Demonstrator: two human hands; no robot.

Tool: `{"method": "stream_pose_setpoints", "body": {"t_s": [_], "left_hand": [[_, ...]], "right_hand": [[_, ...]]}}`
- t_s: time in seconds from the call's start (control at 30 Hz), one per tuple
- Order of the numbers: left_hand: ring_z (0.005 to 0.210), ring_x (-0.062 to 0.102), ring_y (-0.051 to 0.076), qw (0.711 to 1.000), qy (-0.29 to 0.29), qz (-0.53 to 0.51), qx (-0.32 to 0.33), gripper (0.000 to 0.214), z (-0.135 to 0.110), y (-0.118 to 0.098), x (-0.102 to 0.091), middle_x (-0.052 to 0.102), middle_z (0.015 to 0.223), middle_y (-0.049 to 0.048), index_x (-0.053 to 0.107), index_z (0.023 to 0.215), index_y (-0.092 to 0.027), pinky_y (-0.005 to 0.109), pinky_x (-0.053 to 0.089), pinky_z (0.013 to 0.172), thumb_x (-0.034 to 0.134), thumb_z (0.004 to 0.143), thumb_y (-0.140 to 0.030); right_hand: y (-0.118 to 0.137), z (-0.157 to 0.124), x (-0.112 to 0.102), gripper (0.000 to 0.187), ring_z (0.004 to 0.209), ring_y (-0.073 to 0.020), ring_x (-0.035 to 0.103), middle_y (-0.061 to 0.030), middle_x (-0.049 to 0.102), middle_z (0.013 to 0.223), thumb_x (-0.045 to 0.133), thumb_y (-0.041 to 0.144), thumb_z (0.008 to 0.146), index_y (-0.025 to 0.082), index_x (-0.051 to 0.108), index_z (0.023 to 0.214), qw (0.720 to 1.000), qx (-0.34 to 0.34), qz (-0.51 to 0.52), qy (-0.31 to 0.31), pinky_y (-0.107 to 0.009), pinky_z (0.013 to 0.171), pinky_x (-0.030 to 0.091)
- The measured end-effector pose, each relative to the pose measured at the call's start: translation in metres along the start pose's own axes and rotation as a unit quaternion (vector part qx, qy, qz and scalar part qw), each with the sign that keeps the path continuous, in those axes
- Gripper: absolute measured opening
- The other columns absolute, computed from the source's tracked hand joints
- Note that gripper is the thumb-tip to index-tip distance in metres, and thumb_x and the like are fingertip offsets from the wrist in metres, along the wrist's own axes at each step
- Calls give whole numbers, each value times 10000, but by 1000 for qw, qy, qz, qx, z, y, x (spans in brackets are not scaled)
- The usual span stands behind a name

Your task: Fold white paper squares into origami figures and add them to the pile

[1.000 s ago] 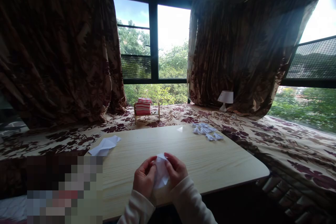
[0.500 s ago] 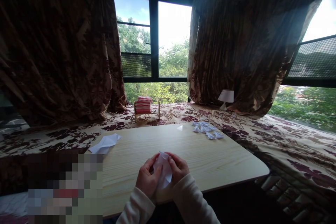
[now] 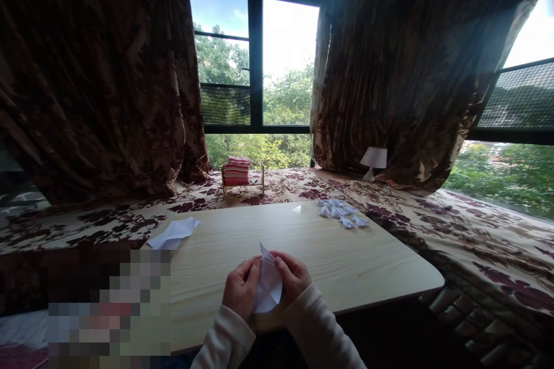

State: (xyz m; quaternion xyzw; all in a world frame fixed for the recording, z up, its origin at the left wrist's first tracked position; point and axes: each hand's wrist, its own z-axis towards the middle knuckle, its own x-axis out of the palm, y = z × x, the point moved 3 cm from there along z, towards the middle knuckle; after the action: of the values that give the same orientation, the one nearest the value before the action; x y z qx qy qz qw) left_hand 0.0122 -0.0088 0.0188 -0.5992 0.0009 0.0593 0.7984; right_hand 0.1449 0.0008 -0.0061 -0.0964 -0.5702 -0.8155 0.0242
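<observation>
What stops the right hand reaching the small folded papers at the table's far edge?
Probably nothing: yes, only bare table lies between the right hand and folded papers, though it holds white paper.

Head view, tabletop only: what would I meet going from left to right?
From the left: loose white sheets → left hand → folded paper, pinched between both hands → right hand → pile of small folded pieces.

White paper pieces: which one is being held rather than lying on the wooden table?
The folded white paper pinched between left hand and right hand; the crumpled white sheet and small folded pile lie untouched.
</observation>
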Motion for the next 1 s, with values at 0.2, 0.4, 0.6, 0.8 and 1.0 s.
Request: {"method": "stream_pose_setpoints", "body": {"t_s": [0.2,0.4,0.6,0.8,1.0], "left_hand": [[711,604,195,999,-43,-16,-8,273,1,2,-5,688,715,53,691,760,-130,246,462,647,583,682,-368],[633,593,158,996,36,-85,-20,390,-5,3,4,654,782,55,587,1002,-129,239,475,556,613,662,-318],[592,559,129,998,-17,-58,-1,385,-2,8,1,628,805,56,610,994,-124,231,452,532,599,665,-323],[648,564,159,992,-59,-98,-55,242,2,9,-9,654,671,34,678,724,-125,237,433,593,647,621,-342],[480,499,97,965,17,-216,-147,216,8,15,-9,592,501,-12,641,596,-125,195,382,483,685,588,-337]], "right_hand": [[-7,0,0,426,601,-165,582,-63,661,688,608,442,685,119,635,962,1000,-3,21,8,-251,529,466],[-17,2,-1,414,560,-157,572,-52,653,653,621,411,686,103,630,963,999,7,31,-2,-259,514,457],[-1,-2,7,312,702,-194,602,-75,678,780,583,382,733,136,653,911,997,-30,14,74,-289,630,472],[-2,-1,7,258,643,-161,577,-55,673,740,578,368,730,146,663,832,997,-29,2,72,-243,563,445],[-10,9,0,336,541,-124,521,-39,646,678,649,401,647,139,657,856,997,45,23,60,-212,450,383]]}}
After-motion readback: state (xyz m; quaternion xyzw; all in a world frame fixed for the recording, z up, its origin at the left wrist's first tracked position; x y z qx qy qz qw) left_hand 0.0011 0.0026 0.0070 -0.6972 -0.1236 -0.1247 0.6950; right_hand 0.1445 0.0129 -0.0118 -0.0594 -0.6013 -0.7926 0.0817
